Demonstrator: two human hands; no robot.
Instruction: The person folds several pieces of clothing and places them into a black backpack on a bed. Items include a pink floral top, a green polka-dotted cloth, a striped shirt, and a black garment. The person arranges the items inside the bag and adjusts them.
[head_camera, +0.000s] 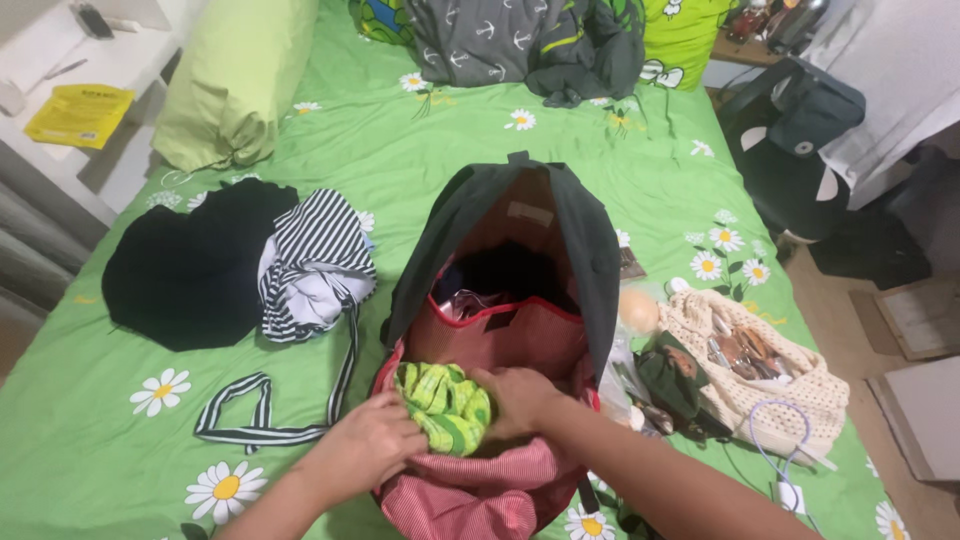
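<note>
My right hand (515, 398) grips the green cloth (446, 405); my left hand (368, 447), at eight o'clock, curls on the backpack (505, 330) rim. I'd press it flat.

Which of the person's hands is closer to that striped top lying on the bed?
The left hand. It rests at the backpack's near left edge, just below and right of the striped top. The right hand sits farther right, on the green cloth inside the backpack.
</note>
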